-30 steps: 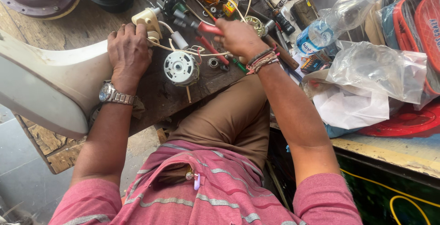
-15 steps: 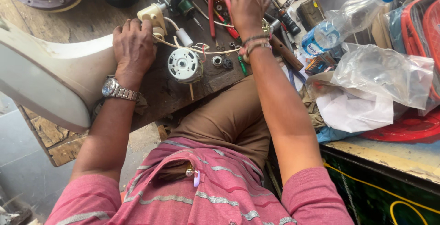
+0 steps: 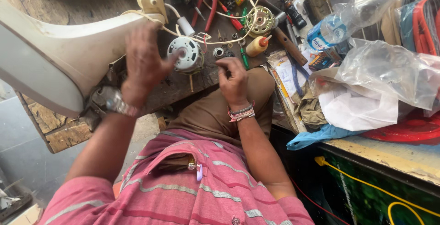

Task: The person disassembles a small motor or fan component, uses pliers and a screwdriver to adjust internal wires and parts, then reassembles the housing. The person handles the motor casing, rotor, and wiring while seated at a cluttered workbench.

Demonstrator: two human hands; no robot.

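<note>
A small round silver motor [image 3: 186, 55] with wires sits on the dark wooden workbench [image 3: 178, 92] in front of me. My left hand [image 3: 145, 64], with a wristwatch, reaches to the motor's left side, thumb touching it, blurred by motion. A large cream plastic housing [image 3: 50, 60] lies under and left of that hand. My right hand [image 3: 234, 79], with thread bracelets at the wrist, hovers just right of the motor near the bench edge, fingers curled; whether it pinches something small I cannot tell.
Red-handled pliers [image 3: 207, 0], screwdrivers, a brass-coloured rotor [image 3: 260, 19] and a small oil bottle [image 3: 255, 46] crowd the bench behind the motor. A plastic water bottle [image 3: 353, 16], clear bags [image 3: 389, 69] and papers fill the right side. A yellow cable [image 3: 366, 183] hangs below.
My right hand has pulled back from the tools at the far bench to the near edge beside the motor. My left hand has slid off the housing toward the motor.
</note>
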